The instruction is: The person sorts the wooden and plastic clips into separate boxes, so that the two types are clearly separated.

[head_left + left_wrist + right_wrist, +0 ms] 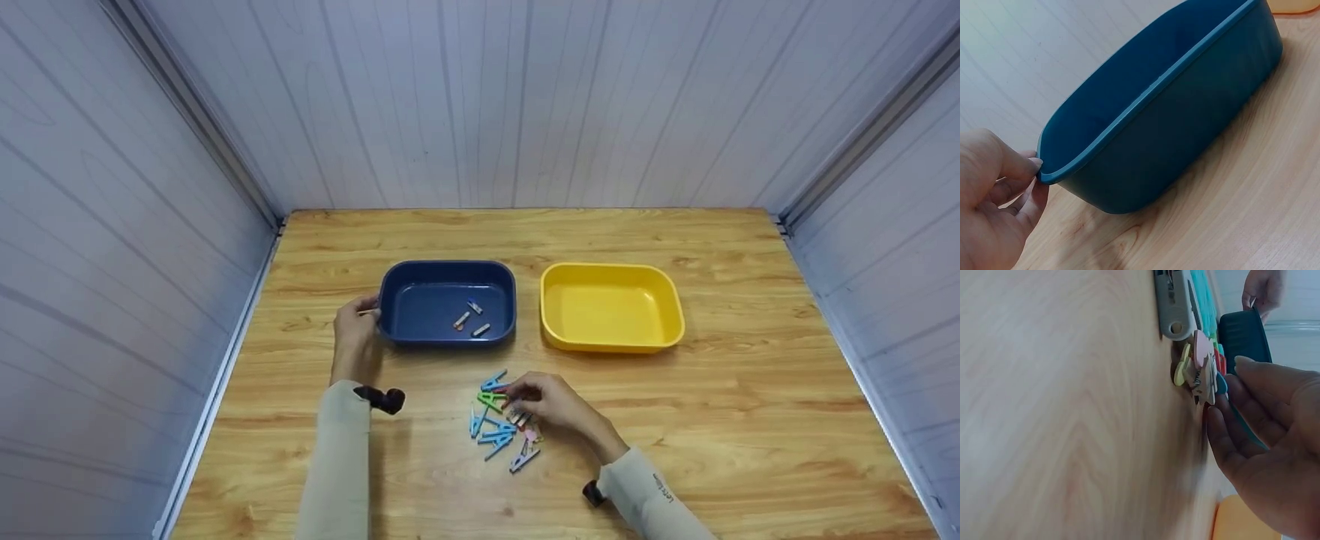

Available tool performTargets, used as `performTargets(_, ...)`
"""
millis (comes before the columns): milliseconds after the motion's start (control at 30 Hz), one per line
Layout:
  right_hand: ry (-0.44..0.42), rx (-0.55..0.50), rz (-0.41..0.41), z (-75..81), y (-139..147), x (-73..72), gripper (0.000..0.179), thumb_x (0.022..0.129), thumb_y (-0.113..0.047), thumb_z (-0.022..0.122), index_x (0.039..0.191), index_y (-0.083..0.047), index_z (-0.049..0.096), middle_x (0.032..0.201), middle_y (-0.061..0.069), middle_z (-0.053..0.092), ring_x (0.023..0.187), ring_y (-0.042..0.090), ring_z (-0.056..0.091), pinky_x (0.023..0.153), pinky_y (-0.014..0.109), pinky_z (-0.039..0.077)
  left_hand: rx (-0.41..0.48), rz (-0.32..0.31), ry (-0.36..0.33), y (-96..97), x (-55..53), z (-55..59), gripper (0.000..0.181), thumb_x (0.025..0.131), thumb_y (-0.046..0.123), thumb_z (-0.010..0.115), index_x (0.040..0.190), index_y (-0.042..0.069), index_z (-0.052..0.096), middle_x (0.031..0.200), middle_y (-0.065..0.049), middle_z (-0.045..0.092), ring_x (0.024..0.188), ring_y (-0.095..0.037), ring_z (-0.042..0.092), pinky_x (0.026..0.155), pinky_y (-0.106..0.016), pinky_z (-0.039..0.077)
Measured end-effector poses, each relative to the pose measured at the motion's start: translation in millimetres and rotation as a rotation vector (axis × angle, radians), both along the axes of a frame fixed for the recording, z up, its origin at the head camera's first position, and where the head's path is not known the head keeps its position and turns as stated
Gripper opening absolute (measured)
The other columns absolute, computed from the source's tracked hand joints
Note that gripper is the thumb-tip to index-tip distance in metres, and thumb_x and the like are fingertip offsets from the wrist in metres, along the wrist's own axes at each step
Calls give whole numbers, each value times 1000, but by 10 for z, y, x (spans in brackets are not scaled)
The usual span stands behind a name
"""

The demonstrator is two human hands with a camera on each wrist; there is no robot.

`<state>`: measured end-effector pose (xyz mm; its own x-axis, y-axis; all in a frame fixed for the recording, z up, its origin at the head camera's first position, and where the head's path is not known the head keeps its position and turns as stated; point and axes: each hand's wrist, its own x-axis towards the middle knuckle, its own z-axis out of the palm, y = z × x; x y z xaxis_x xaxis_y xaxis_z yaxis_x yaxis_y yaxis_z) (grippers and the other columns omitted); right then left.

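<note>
My left hand (352,330) pinches the left end of the dark blue tub's rim; the left wrist view shows the thumb on the rim and fingers beneath it. The blue tub (1145,135) stands on the table with three small wooden clothespins (481,329) inside. My right hand (559,405) is at a pile of clothespins, its fingertips close to wooden pegs (1203,382) with coloured decorations. Thumb and fingers look apart there, with nothing clearly gripped. Light blue plastic clothespins (496,442), a green one (491,398) and a grey one (523,457) lie around them.
A yellow tub (611,346) stands to the right of the blue one, with a gap between them. White panel walls (480,105) close off the back and both sides of the wooden table (750,420).
</note>
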<state>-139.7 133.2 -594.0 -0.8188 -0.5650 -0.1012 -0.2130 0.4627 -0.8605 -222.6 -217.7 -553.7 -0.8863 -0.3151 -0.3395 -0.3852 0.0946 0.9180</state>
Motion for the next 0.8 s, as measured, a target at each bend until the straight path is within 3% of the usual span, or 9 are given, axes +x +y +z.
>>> performTargets(367,134,26,51,-73,14,30,19,84,-2,68,100,-10,72,98,3,69,91,16,60,80,26,48,-21,-11,6,1,12,8,33,94,0,48,126,0,59,123,-17,58,107,-25,54,84,-28,45)
performTargets(800,143,48,61,-103,-1,13,15,86,-7,68,99,-12,74,99,0,71,92,12,62,85,29,50,-41,-14,23,8,0,-8,34,94,-2,46,125,-1,59,123,-19,59,109,-26,55,87,-28,45)
